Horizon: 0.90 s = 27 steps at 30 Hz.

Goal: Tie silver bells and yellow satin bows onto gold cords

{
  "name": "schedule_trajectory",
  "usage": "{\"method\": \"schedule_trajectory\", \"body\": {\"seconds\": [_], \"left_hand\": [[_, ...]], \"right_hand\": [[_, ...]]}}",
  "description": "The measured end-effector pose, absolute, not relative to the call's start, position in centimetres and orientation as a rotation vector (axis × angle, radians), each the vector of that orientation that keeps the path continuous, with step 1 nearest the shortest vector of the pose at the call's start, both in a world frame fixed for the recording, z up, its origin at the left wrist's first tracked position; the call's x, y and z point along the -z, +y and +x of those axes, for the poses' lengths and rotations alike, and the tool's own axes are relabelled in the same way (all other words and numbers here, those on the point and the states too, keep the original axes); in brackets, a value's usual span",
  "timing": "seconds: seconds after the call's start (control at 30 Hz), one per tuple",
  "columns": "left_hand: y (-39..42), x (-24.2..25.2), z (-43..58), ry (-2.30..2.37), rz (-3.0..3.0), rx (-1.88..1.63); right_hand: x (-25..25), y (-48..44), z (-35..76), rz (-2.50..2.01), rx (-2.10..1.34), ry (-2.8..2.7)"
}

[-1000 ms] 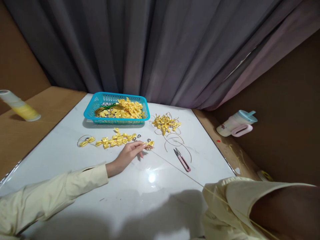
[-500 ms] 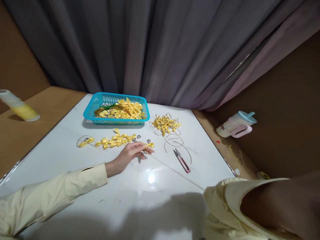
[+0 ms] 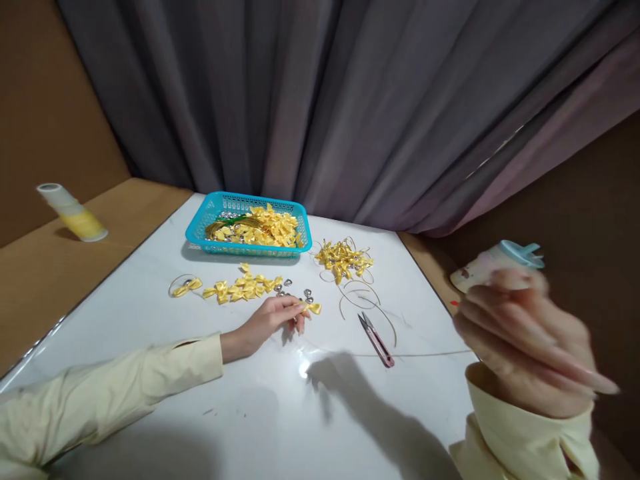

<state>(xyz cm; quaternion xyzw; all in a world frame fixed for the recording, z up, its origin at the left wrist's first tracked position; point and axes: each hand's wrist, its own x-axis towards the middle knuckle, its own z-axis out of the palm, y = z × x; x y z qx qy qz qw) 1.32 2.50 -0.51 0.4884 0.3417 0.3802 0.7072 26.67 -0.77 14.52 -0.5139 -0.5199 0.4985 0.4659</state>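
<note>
Left hand (image 3: 265, 321) flat on white table (image 3: 150, 320), pinching yellow bow (image 3: 315, 308), snips (image 3: 376, 331) near, thin cord (image 3: 410, 354) running toward raised right hand (image 3: 520, 340), blurred, fingers curled, can't tell its grip.

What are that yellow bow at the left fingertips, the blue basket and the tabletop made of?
The yellow bow: likely satin ribbon, soft sheen on its folds. The blue basket: moulded plastic, lattice walls, even bright colour. The tabletop: white, glossy, perhaps laminate or stone; it mirrors a lamp glare.
</note>
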Motion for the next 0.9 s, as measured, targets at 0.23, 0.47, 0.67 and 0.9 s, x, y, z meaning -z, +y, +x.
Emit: {"method": "schedule_trajectory", "body": {"seconds": [0.23, 0.47, 0.67, 0.9], "left_hand": [[1.9, 0.7, 1.3, 0.802, 1.29, -0.821], [2.3, 0.7, 1.5, 0.81, 1.235, -0.804], [2.2, 0.6, 1.5, 0.807, 1.191, -0.79], [2.3, 0.4, 1.5, 0.819, 1.153, -0.769]], "right_hand": [[-9.8, -0.2, 23.3, -1.151, -1.763, -1.005], [-4.5, 1.2, 22.0, -1.106, -1.873, -0.857], [-2.9, 0.0, 20.8, -1.257, -1.479, -1.306], [-1.2, -1.4, 19.7, -1.15, -0.407, -1.984]]}}
